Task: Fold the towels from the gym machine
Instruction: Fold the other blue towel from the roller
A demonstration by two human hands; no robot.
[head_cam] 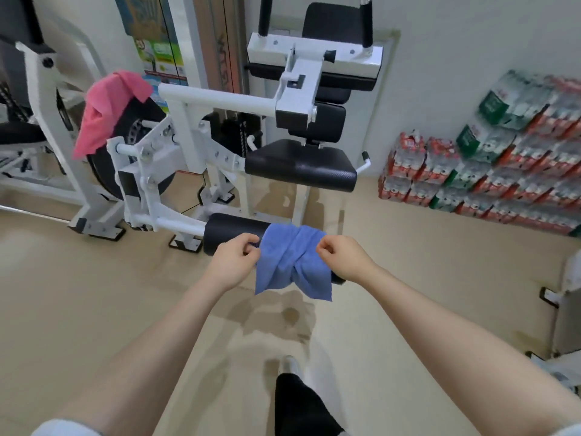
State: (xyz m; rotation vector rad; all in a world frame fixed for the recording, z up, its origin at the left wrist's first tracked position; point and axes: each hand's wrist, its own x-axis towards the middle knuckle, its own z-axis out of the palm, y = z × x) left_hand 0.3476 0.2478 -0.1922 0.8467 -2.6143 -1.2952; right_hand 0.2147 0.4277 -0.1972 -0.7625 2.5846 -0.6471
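head view shows the blue towel (294, 261) draped over the black foam roller (234, 234) at the foot of the gym machine (217, 152), its two lower corners hanging free in front and the cloth bunched at the middle. the left hand (234, 261) pinches the towel's upper left edge with fingers curled on it; the right hand (341, 258) has its fingers curled at the upper right edge, and it looks like a pinch on the cloth too, though the contact itself is small in the picture. to do this step well, each grip should sit right on a corner, not mid-edge. lift both hands together and draw them apart so the crumpled middle flattens before any fold, keeping the hanging corners off the floor. a pink towel (105, 113) waits on the weight wheel (135, 152) to the left, well apart.
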